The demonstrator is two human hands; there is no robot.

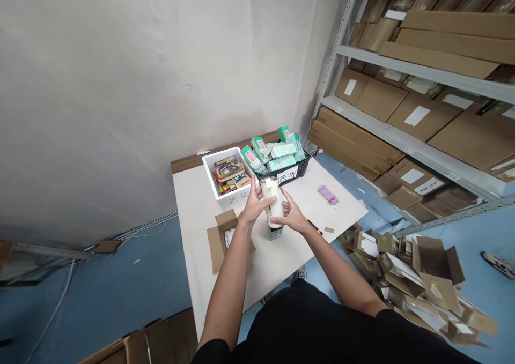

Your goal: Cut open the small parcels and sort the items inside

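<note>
Above the table [289, 246], a white cylindrical container [275, 208] is held upright between my two hands. My left hand [253, 206] wraps its left side, thumb across the front. On the right, my right hand [294, 215] grips the lower part with thumb and fingers. A pale label or strip shows near the top of the container; its exact kind is unclear. Directly below stands a small green box [276, 234], partly hidden by the container and my right hand. To the left lies an open cardboard box [217, 240] with white stuff inside, half covered by my left forearm.
A white bin [213, 184] of books and a black basket [303, 166] of green boxes stand along the back. A yellow-black cutter [314, 226] and a blurred purple item [328, 194] lie at right. Shelves [402, 123] and discarded cartons [418, 278] are beyond the table's right side.
</note>
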